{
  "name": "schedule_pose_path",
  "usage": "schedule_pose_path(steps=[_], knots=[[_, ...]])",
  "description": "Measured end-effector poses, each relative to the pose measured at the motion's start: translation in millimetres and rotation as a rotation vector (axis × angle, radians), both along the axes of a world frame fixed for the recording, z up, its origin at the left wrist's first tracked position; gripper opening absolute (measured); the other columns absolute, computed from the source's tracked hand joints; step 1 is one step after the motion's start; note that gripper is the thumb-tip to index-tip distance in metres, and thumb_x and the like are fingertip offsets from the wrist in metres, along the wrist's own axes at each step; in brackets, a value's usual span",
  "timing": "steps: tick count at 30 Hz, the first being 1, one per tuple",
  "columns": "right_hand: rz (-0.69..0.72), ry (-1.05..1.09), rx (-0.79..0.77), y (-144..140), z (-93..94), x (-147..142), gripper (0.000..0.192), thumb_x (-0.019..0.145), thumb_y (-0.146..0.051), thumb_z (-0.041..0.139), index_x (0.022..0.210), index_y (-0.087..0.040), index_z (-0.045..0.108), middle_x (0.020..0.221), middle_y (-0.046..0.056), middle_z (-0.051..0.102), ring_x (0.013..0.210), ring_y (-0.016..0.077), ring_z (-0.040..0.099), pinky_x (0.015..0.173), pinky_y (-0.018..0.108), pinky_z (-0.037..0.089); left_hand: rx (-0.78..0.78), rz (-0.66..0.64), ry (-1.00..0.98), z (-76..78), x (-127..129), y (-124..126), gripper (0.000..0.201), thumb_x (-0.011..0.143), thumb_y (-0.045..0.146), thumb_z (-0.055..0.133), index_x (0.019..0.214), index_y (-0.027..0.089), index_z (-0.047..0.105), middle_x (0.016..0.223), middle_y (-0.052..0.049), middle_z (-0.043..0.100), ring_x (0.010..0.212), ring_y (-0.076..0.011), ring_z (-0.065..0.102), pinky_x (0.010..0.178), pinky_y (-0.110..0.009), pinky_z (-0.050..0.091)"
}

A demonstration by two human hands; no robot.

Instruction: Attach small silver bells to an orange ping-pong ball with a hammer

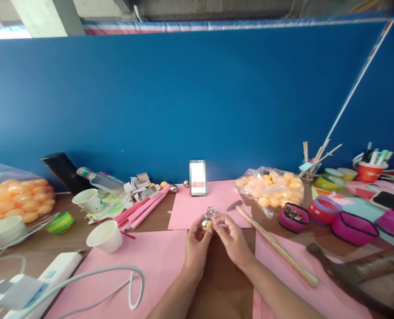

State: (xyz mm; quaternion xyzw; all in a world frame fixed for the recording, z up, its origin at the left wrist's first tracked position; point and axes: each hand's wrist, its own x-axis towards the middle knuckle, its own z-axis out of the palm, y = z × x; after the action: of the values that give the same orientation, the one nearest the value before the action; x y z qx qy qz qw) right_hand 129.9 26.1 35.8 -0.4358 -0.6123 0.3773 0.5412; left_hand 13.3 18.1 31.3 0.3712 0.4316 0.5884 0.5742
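Observation:
My left hand grips a small shiny ball, silvery on top and yellowish below, between thumb and fingers. Close to the ball's right side is my right hand, its thumb and fingertips pinched together. Whatever those fingertips hold is too small to make out. Just beyond the ball, a small heap of shiny metal pieces lies on a pink sheet. A hammer with a wooden handle rests to the right of my right hand, its head toward the back.
Bags of orange balls stand at left and right. A paper cup, a power strip and a looped cable lie left. Purple containers and a dark curved tool sit right. A blue partition rises behind.

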Motion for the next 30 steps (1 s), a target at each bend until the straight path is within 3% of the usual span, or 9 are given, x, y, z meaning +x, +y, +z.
schedule_pose_path(steps=[7,30], knots=[[0.046,0.035,-0.09,1.6,-2.7,0.7,0.018,0.08,-0.035,0.05,0.076,-0.018,0.056,0.105,0.006,0.058,0.1,0.0206,0.053,0.089,0.033,0.039,0.001,-0.006,-0.004,2.2,0.6,-0.7,0.054,0.067,0.029,0.065,0.117,0.018,0.048,0.109,-0.01,0.061,0.101,-0.0229,0.056,0.09,-0.036,0.042],[0.045,-0.016,-0.091,0.5,1.7,1.5,0.018,0.08,-0.033,0.05,0.075,-0.018,0.057,0.102,0.005,0.06,0.096,0.0194,0.054,0.084,0.031,0.041,0.034,-0.001,0.006,1.7,1.2,-2.1,0.052,0.066,0.027,0.066,0.115,0.018,0.051,0.111,-0.01,0.06,0.1,-0.0218,0.057,0.089,-0.035,0.043]])
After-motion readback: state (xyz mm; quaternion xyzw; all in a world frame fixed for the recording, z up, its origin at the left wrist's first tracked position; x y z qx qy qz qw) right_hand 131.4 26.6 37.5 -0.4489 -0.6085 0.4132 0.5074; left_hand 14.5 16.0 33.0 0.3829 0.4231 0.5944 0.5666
